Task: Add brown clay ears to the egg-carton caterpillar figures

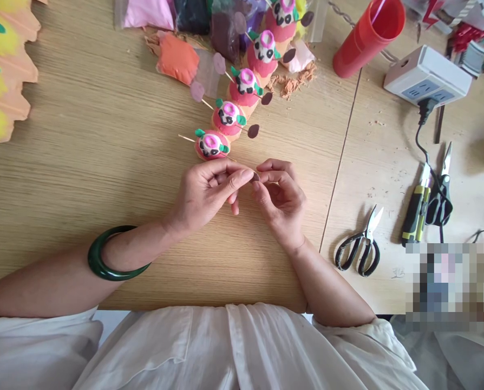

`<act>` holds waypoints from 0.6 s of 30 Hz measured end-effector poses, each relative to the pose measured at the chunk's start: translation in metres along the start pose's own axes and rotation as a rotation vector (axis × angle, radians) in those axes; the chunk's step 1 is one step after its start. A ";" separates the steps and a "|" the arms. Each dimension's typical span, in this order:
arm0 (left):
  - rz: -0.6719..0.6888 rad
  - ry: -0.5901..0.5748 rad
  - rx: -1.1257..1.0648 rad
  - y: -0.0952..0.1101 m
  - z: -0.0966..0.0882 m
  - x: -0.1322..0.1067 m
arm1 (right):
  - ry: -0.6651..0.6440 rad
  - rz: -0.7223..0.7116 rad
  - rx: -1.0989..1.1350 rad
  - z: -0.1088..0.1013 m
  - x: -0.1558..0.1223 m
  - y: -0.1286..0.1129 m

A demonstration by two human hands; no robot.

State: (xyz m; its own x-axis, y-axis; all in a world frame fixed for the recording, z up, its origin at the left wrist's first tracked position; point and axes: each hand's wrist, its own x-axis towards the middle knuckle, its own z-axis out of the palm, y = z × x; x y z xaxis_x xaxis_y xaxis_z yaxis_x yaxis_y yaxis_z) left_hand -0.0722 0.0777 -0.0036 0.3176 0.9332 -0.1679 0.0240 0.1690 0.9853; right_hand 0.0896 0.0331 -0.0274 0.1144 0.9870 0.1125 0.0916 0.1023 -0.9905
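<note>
My left hand (207,192) and my right hand (280,197) meet fingertip to fingertip over the wooden table (83,162). Together they pinch a small brown clay disc (256,176) on the end of a thin stick. That stick runs from the nearest pink clay figure (210,145), which has a black-and-white face and green bits. Several similar figures (246,84) lie in a row slanting up to the right, each with sticks tipped by brown or purple discs. A green bangle (104,260) sits on my left forearm.
Bags of coloured clay (177,57) lie at the table's far edge. A red cup (367,35), a white power strip (426,76), black scissors (359,246), a yellow-black cutter (414,208) and snips (440,195) are at the right. Yellow-orange paper shapes (2,70) lie far left.
</note>
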 end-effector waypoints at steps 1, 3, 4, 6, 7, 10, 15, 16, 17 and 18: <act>-0.001 -0.012 0.017 0.001 0.000 0.000 | -0.005 -0.007 -0.004 0.000 0.000 0.000; 0.006 -0.022 0.035 0.002 0.000 0.000 | -0.016 -0.027 -0.015 -0.001 0.000 0.000; 0.010 -0.021 0.033 0.002 -0.001 0.000 | -0.020 -0.036 -0.019 -0.001 0.000 0.000; 0.017 -0.008 0.011 0.000 -0.001 0.000 | -0.023 -0.042 -0.018 -0.001 0.000 -0.001; 0.017 -0.001 -0.002 -0.001 -0.002 0.000 | -0.023 -0.040 -0.016 0.000 0.000 -0.001; 0.015 0.012 -0.037 -0.004 -0.002 0.000 | -0.023 -0.047 -0.010 0.001 0.001 0.000; -0.017 0.018 -0.085 -0.003 -0.001 0.001 | -0.021 -0.094 -0.011 0.001 0.001 0.004; -0.025 0.023 -0.090 -0.002 0.000 0.001 | -0.018 -0.095 -0.006 0.002 0.002 0.004; -0.034 0.029 -0.093 -0.001 0.001 0.001 | -0.015 -0.089 0.002 0.002 0.002 0.004; -0.042 0.033 -0.093 0.000 0.002 0.001 | -0.008 -0.079 0.008 0.002 0.002 0.003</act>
State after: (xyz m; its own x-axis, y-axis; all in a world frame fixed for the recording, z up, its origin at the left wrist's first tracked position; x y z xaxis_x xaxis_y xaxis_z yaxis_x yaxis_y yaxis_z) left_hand -0.0704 0.0783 -0.0036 0.2867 0.9344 -0.2113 -0.0521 0.2355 0.9705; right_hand 0.0883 0.0352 -0.0303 0.0996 0.9767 0.1902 0.0919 0.1813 -0.9791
